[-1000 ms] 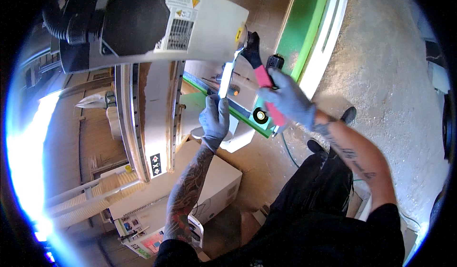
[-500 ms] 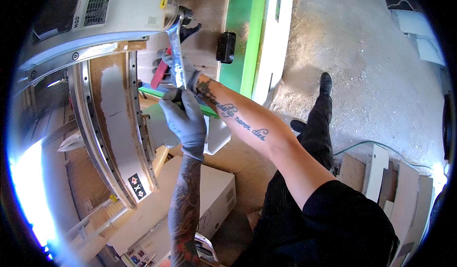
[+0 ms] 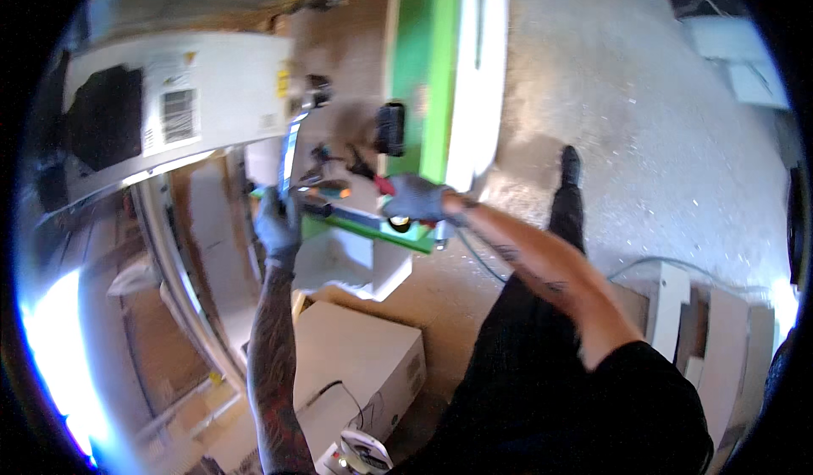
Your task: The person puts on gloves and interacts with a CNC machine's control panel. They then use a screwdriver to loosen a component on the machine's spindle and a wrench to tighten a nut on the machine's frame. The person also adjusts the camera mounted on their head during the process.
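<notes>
My left hand [image 3: 278, 225], in a grey glove, is closed round the lower end of a long shiny wrench [image 3: 290, 149]. The wrench points up; its far end meets or lies very near the dark nut [image 3: 319, 87] on the machine's spindle, and blur hides which. To the right, my gloved right hand [image 3: 413, 200] is closed on a red-handled tool [image 3: 384, 185]. That tool's dark head [image 3: 362, 166] sticks out to the upper left, its exact kind smeared by motion. This hand is over the end of a narrow green ledge [image 3: 364, 217], apart from the wrench.
A white machine housing [image 3: 229, 85] fills the upper left. Small tools, one orange-ended [image 3: 334, 192], lie by the ledge. A black block [image 3: 390, 128] sits on the green panel. Below stands a pale box [image 3: 356, 348]; boards [image 3: 724, 365] lean at the lower right.
My right hand has moved right and down with the red-handled tool, away from the spindle. My left hand has shifted left and lower, still on the wrench. The view has shifted too.
</notes>
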`<control>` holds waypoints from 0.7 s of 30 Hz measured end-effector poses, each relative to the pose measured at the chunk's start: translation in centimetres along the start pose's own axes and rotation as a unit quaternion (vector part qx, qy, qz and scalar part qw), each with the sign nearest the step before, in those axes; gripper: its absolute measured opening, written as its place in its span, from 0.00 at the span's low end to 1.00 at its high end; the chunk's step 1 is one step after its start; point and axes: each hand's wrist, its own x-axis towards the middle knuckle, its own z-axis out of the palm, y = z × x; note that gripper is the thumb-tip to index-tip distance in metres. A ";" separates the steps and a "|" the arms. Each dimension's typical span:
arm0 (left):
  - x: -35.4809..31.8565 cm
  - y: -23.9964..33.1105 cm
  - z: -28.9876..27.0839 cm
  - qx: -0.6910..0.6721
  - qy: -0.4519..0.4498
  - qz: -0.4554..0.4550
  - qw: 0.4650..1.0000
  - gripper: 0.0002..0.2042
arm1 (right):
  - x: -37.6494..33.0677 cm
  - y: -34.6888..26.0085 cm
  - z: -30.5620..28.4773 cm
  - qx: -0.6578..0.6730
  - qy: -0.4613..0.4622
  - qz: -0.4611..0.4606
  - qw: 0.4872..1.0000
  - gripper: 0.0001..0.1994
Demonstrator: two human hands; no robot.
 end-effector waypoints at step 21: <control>1.2 -11.4 -0.9 0.321 -0.042 0.106 0.940 0.16 | 1.7 -16.7 -27.1 -0.492 -0.017 -0.182 0.851 0.16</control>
